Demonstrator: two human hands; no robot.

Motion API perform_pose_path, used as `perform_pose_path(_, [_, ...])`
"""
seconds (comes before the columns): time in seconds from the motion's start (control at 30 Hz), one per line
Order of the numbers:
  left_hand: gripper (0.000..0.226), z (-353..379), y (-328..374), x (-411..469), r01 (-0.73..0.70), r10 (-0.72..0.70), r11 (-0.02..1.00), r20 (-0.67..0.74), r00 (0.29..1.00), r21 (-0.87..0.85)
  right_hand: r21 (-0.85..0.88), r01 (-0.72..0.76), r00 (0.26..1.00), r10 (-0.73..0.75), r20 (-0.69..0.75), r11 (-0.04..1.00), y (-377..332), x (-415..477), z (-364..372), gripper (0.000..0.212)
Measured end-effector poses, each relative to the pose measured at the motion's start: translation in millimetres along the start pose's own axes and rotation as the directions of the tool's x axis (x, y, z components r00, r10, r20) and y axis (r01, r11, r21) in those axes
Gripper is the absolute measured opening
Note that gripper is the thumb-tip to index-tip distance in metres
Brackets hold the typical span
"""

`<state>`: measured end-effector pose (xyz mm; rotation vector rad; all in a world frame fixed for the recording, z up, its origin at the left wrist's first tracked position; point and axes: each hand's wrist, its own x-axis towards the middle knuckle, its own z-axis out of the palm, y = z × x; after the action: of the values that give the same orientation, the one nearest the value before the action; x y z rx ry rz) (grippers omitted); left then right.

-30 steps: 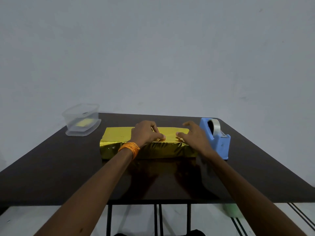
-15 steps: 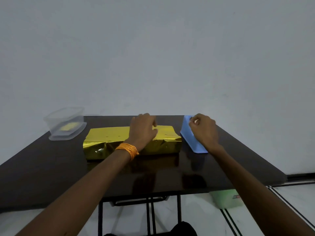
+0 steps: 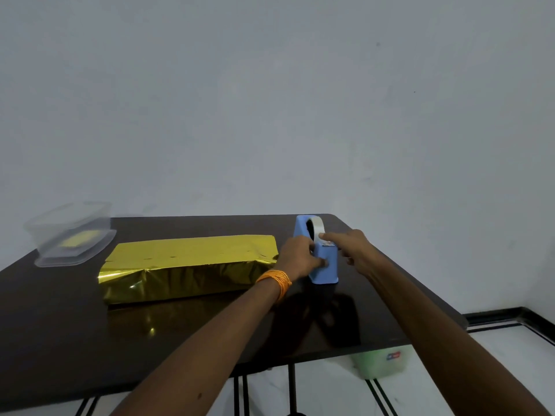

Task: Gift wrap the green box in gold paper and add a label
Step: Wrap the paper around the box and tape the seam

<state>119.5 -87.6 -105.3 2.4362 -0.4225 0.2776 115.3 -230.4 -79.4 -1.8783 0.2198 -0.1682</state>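
Note:
The box wrapped in gold paper (image 3: 192, 256) lies lengthwise on the dark table (image 3: 90, 340), with no hand on it. To its right stands a blue tape dispenser (image 3: 329, 268) holding a roll of clear tape (image 3: 315, 225). My left hand (image 3: 297, 256), with an orange band at the wrist, grips the dispenser's left side, thumb on its near face. My right hand (image 3: 351, 244) reaches in from the right. Its index finger lies on the tape end at the dispenser's top and seems to pinch it; the thumb is mostly hidden.
A clear plastic container (image 3: 72, 232) with a yellow pad (image 3: 79, 238) inside sits at the table's back left corner. A pale green bin (image 3: 381, 364) stands on the floor under the right front edge. A plain wall rises behind the table.
My left hand left the top of the gold box and took hold of the dispenser. My right hand stayed at the dispenser and its finger moved onto the tape end. The view shifted right.

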Motion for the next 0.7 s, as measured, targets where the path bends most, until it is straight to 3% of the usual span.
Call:
perform_pose_path(0.23, [0.033, 4.9, -3.7, 6.1, -0.001, 0.000, 1.000, -0.028, 1.000, -0.022, 0.078, -0.048, 0.999, 0.048, 0.004, 0.996, -4.1, 9.5, 5.0, 0.026])
perform_pose_path(0.5, [0.036, 5.3, -5.8, 6.3, -0.002, 0.000, 0.999, -0.031, 1.000, -0.048, -0.140, 0.192, 0.969, -0.210, -0.129, 0.971, -11.5, 5.9, 4.0, 0.028])
perform_pose_path(0.7, [0.029, 5.5, -4.3, 5.7, -0.007, 0.006, 0.999, -0.044, 0.999, -0.039, 0.079, 0.157, 0.980, -0.145, -0.137, 0.984, 20.5, -18.2, 2.4, 0.032])
